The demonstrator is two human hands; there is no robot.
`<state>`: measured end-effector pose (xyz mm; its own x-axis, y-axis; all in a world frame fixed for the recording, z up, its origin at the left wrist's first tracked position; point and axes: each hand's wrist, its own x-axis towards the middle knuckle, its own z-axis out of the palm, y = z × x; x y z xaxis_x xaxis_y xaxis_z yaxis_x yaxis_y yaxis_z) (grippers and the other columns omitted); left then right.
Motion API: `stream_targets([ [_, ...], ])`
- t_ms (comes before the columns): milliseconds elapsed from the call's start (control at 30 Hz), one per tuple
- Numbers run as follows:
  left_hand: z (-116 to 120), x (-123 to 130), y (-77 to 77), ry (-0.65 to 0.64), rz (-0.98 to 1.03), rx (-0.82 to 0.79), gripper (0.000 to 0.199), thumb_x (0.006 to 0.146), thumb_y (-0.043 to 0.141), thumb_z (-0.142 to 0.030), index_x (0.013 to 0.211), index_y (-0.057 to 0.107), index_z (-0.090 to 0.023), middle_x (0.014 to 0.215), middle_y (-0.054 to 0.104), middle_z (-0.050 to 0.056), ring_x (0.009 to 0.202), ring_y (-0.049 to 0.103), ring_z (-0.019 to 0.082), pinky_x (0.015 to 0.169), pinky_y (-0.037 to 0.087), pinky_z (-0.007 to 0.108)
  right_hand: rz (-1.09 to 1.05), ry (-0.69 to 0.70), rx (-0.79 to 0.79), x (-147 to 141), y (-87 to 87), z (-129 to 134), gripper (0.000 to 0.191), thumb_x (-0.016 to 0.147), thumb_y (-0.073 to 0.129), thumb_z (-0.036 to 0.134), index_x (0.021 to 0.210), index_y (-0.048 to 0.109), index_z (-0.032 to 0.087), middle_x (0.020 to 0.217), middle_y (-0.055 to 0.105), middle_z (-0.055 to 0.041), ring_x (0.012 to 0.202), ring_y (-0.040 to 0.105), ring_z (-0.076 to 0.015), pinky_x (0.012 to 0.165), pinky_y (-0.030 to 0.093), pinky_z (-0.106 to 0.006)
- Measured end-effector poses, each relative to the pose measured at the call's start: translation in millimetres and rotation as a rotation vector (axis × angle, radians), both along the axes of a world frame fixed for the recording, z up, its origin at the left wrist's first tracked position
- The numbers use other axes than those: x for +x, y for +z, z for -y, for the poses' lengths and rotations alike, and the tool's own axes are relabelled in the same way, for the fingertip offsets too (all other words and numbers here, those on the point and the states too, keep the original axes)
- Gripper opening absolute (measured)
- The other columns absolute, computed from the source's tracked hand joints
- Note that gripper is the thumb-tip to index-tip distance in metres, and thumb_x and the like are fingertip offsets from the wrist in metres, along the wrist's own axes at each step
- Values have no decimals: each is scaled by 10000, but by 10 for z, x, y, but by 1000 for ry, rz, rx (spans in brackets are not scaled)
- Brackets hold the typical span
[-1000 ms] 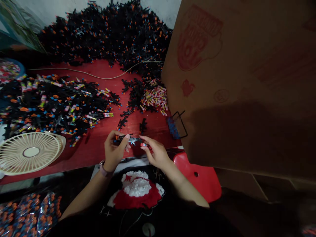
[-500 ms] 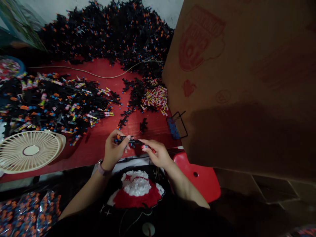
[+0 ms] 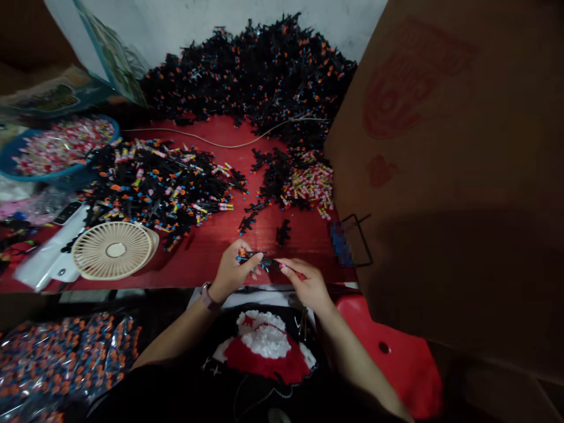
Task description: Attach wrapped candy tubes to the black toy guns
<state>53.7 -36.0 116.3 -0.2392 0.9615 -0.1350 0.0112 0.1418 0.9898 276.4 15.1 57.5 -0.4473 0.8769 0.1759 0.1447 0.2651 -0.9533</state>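
Observation:
My left hand [image 3: 233, 270] is closed on a small black toy gun [image 3: 264, 261] with blue and orange parts, held level above the table's front edge. At the gun's right end, my right hand [image 3: 306, 282] pinches a small pink-and-red tube [image 3: 284, 267], largely covered by the fingers. Just beyond my hands, a few loose black toy guns [image 3: 283, 232] lie on the red table [image 3: 211, 247]. Further right is a heap of small colourful tubes [image 3: 311, 181] beside more black guns.
A big cardboard box [image 3: 440, 176] walls off the right side. A cream fan [image 3: 115, 251] stands at the left, before a pile of guns with tubes [image 3: 154, 182] and a blue basin [image 3: 66, 173]. Black guns heap [image 3: 251, 76] against the wall. A red stool [image 3: 396, 358] is lower right.
The view has swung left, so everything sits further right and more of the basin shows. My hands keep hold of the gun and tube, and the tube is now less visible between my right fingers.

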Motion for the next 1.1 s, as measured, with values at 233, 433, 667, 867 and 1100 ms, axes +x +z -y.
stream_targets([
  [233,-492,-1624,751,832,-887,463,202,992,778,-306,977,623,-176,1055,722,53,1068,680,222,1086,532,417,183,-438,-32,92,-585,-343,581,1029,621,609,1390,703,161,848,764,-70,761,735,-262,763,612,-389],
  [433,-878,-2256,951,778,-1221,212,545,804,956,-310,1186,616,-121,1330,657,113,1354,528,363,1258,355,610,185,-408,81,-21,-894,-318,473,1072,492,438,1428,623,156,1104,759,-177,967,736,-310,917,617,-497],
  [667,-1101,-756,-268,-159,-1066,60,270,899,754,-323,1126,716,-183,1094,721,152,1107,673,365,1068,522,492,70,-559,17,16,-858,-336,350,1113,455,543,1228,553,227,973,741,-77,834,725,-228,813,604,-375],
  [867,-1014,-531,-762,-47,-930,-62,430,812,706,-196,1240,669,-166,1075,727,178,1077,688,382,1048,529,518,52,-578,46,45,-751,-391,374,1071,525,613,1110,559,243,1070,723,-114,967,704,-246,892,597,-392],
  [1100,-464,-438,-582,-270,-460,41,270,860,613,-268,1097,724,-199,866,740,46,747,683,217,752,549,330,-2,-189,-99,-67,-368,-239,424,1090,549,591,1213,757,242,1088,776,-78,996,721,-236,927,590,-367],
])
